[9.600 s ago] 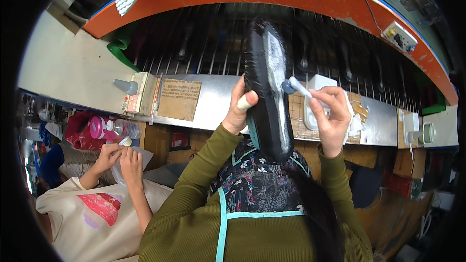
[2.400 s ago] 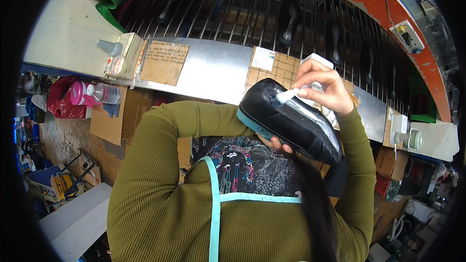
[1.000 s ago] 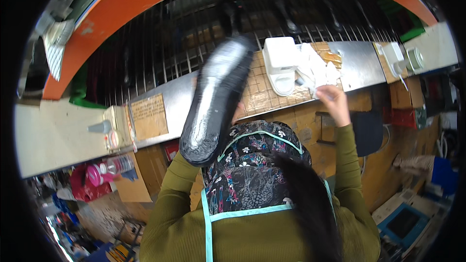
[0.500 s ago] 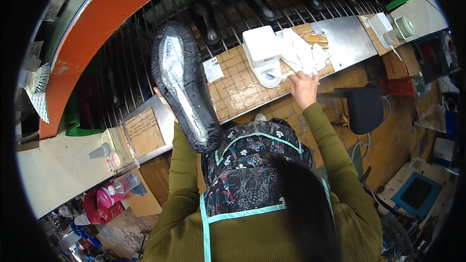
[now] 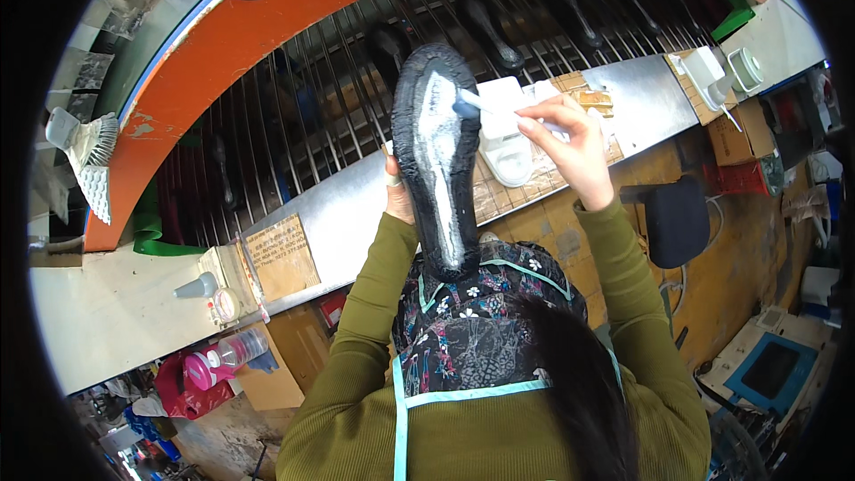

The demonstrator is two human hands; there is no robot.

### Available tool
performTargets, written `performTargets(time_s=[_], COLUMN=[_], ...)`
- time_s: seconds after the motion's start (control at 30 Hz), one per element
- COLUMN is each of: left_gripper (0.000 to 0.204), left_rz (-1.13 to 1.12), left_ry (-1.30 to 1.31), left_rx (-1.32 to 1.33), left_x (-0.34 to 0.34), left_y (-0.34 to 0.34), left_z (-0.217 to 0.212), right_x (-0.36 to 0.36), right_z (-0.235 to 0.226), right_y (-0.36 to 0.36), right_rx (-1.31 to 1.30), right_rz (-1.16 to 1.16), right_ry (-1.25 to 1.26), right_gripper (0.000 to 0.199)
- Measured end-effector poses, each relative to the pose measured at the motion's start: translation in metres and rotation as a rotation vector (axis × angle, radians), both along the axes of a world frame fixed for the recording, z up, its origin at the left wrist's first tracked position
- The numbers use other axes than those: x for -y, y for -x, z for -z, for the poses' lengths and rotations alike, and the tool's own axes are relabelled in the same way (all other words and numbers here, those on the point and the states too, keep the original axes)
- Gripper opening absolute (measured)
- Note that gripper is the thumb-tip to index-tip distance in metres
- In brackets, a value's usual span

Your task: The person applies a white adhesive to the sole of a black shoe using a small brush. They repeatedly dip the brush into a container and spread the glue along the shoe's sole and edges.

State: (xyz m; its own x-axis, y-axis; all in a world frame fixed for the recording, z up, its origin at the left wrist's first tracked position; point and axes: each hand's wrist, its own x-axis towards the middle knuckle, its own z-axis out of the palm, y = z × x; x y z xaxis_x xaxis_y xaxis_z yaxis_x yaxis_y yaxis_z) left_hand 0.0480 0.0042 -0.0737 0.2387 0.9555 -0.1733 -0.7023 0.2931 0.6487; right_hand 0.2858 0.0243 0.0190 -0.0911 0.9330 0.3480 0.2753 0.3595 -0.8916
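Sole side up, a black shoe upper [image 5: 465, 200] with a pale silvery-white strip down its middle stands in front of my chest. My left hand [image 5: 398, 191] is closed around its left side; most of those fingers are hidden behind it. A thin white-handled brush [image 5: 481, 105] is pinched in the fingers of my right hand [image 5: 574, 147]. Its dark tip touches the right edge of the shoe bottom, near the wide upper end. Just behind my right hand sits a white plastic container [image 5: 511, 163], partly covered by the shoe and hand.
Several black shoe uppers [image 5: 488, 31] lie on the metal rollers [image 5: 307, 111] under an orange arch [image 5: 169, 107]. At right are another white container [image 5: 704, 69] and a dark chair [image 5: 679, 223]. Cardboard [image 5: 283, 254] and a tape roll [image 5: 224, 305] lie at left.
My left hand has carried the shoe upper to the right. My right hand has risen from beside the white container and now holds the brush against the shoe bottom.
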Motion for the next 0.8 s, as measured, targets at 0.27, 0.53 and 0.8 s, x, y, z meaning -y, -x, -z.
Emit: performTargets(time_s=[0.27,0.53,0.8], left_gripper=[0.103,0.104,0.102], left_rz=[0.057,0.051,0.000], left_ry=[-0.028,-0.019,0.020], left_rx=[0.043,0.047,0.028], left_x=[-0.001,-0.006,-0.014], left_y=[-0.007,-0.009,-0.013], left_z=[-0.007,-0.013,-0.017], right_x=[0.009,-0.001,0.034], right_z=[-0.006,-0.010,0.000], right_y=[0.023,0.012,0.026], right_rx=[0.625,0.563,0.653], right_rz=[0.437,0.397,0.215], right_ry=[-0.647,-0.548,-0.660], right_gripper=[0.024,0.017,0.026])
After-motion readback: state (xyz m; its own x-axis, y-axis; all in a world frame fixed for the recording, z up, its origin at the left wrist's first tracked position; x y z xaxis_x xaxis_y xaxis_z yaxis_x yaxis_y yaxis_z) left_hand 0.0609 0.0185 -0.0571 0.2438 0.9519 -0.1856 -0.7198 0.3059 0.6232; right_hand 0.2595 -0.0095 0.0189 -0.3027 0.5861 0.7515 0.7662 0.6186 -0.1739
